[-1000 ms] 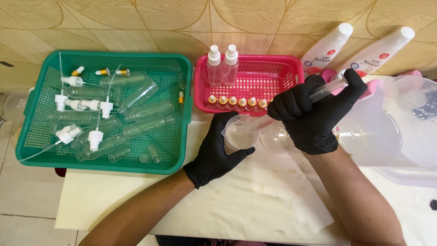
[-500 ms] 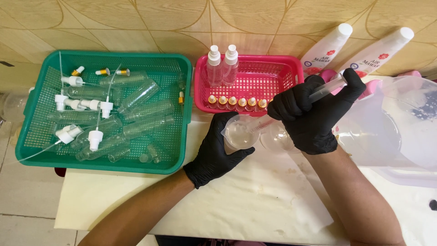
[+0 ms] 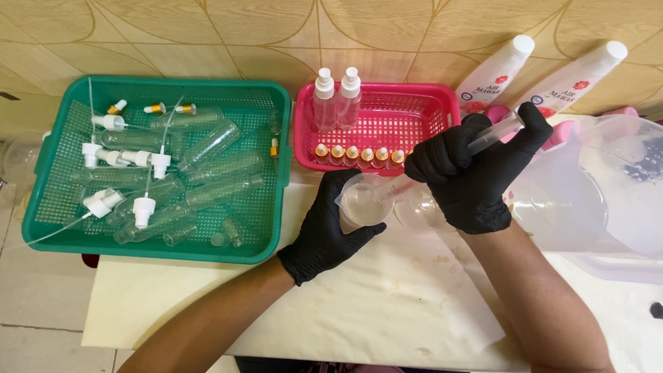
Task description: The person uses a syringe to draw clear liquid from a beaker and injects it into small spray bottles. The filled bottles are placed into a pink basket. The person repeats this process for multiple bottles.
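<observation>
Both my hands wear black gloves. My left hand (image 3: 324, 231) wraps around a small clear plastic cup (image 3: 364, 204) with pale liquid, held just in front of the pink basket (image 3: 442, 110). My right hand (image 3: 469, 173) grips a clear syringe (image 3: 494, 132), thumb near the plunger, its tip angled down into the cup. A second clear cup (image 3: 418, 211) sits under my right hand, partly hidden.
A green basket (image 3: 41, 207) on the left holds several empty clear bottles and white spray tops. The pink basket holds two spray bottles (image 3: 336, 97) and a row of small vials (image 3: 359, 155). Two white bottles (image 3: 497, 72) lean on the wall; a large clear jug (image 3: 594, 200) stands right.
</observation>
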